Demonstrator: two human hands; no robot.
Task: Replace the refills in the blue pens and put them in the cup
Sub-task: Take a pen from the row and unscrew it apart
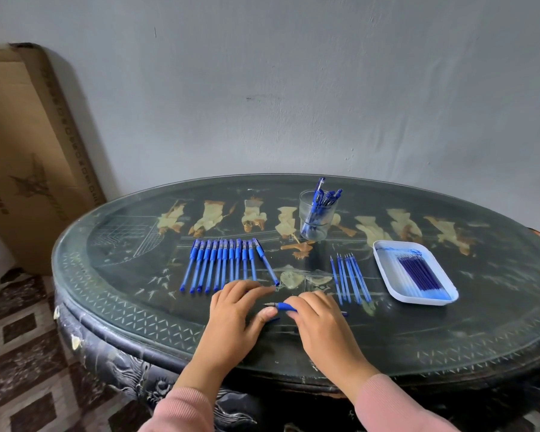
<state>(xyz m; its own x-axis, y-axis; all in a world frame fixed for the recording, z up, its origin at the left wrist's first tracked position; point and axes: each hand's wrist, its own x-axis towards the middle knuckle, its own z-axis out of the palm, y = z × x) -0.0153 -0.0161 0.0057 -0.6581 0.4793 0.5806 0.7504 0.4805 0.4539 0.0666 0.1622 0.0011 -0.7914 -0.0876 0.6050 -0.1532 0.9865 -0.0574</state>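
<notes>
Nearest to us, two pink sleeves [181,411] reach onto the oval, glass-topped table [131,310]. The right hand [320,325] has its fingers curled over one blue pen [285,306], grasping it just above the glass near the front edge. That pen lies left to right, its bare metal tip pointing left and its tail showing past the knuckles on the right. The left hand [234,310] rests beside it, fingers bent over the near ends of a row of pens [219,266] and thumb just below the held pen's tip. We cannot tell whether it grips anything.

The row holds about a dozen capped blue pens, by our count eleven or twelve, side by side with long axes running near to far and caps at the far end. The rightmost one is tilted, its near end swung right. To the right lie about six loose refills [351,275], also running near to far, tips away from us.

Further right sits one white tray [427,301], stained blue, with a bundle of dark blue refills and paler ones beside them. We cannot count those. Behind stands one clear cup [305,213] with four or five blue pens [323,198] upright, leaning right.

At far left a cardboard box [28,145] leans on the wall. Its print is too blurred to read, and we can read no writing on the pens.
</notes>
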